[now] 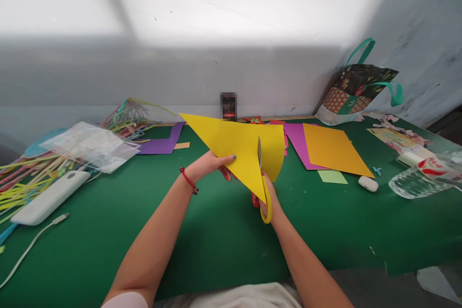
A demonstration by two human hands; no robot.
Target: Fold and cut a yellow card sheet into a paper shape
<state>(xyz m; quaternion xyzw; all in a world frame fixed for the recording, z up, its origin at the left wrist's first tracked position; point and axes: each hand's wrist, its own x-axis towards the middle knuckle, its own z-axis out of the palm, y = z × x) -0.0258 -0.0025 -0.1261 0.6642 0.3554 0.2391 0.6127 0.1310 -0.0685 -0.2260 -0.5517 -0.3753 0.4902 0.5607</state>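
A large sheet of yellow paper (234,137) is held up above the green table in the middle of the view. My left hand (215,162) pinches its lower left edge, thumb on top and fingers underneath. In my right hand (273,202) is a pair of scissors (267,209) with yellow and red handles. One blade shows against the paper, pointing away from me, and a cut runs up from the lower edge. To the right of the blade the paper curls over. My right fingers are partly hidden behind the handles and the sheet.
On the green table (216,245), pipe cleaners (39,173), a plastic bag (90,147), a power bank (50,197) and purple paper (157,146) lie left. At right are orange paper (332,149), magenta paper (298,142), a white case (368,183), a bottle (407,185) and a tote bag (346,98).
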